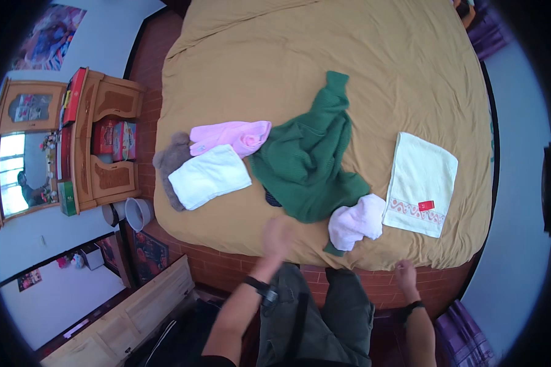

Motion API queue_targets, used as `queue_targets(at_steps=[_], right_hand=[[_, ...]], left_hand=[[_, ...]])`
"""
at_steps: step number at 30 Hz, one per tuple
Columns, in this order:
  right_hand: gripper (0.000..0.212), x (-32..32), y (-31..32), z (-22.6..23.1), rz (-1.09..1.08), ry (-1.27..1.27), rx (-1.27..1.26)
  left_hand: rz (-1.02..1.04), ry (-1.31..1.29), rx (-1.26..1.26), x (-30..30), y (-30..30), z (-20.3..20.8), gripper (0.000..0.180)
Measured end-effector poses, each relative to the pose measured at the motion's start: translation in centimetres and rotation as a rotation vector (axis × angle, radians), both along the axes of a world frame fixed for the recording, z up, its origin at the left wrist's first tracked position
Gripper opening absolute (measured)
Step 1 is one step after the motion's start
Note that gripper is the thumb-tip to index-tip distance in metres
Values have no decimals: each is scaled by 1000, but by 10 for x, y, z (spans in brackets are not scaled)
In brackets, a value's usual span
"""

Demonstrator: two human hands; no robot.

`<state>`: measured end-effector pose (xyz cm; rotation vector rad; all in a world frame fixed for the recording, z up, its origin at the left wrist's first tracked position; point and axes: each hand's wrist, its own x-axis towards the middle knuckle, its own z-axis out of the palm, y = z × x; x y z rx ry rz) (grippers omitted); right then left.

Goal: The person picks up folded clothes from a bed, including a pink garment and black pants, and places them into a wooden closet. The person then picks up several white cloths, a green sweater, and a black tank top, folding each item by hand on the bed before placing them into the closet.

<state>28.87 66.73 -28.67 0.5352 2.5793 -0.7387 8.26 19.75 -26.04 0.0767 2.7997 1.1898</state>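
Note:
My left hand (278,237) is smeared by motion over the bed's front edge, close to a green knitted sweater (306,162) that lies crumpled with one sleeve stretched toward the far side. A small dark patterned cloth (272,198) peeks out from under the sweater. Off the front edge at the right, my right hand (404,273) has its fingers curled in, and nothing shows in them. Nearest to it are a bunched pale pink towel (357,224), partly over the sweater's lower end, and a flat white towel (423,174) with a patterned band. A small red tag (426,205) rests on that band.
To the left lie a pink garment (229,138), a folded white cloth (209,177) and a brown plush toy (176,160). All are on the tan bedspread (398,73). A wooden dresser (113,177) with a mirror and a white bucket (139,214) stand left of the bed.

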Motion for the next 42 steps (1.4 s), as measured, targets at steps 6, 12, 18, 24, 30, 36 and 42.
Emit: queue_targets(at_steps=[6, 12, 18, 24, 30, 36, 42], right_hand=[[18, 5, -138, 71, 3, -388, -303], [18, -8, -232, 132, 22, -449, -410], [20, -92, -297, 214, 111, -236, -336], [48, -206, -407, 306, 321, 445, -452], [73, -221, -422, 374, 177, 588, -165], [37, -204, -372, 344, -69, 634, -691], [30, -190, -293, 364, -611, 735, -851]], left_hand=[[44, -62, -839, -113, -171, 5, 83], [-207, -85, -939, -154, -243, -105, 65], [-91, -150, 84, -159, -234, 22, 33], [-60, -580, 902, -67, -189, 178, 39], [-384, -523, 980, -42, -132, 269, 47], [-539, -488, 1046, -56, -108, 282, 45], [-101, -415, 1201, -92, -144, 295, 37]])
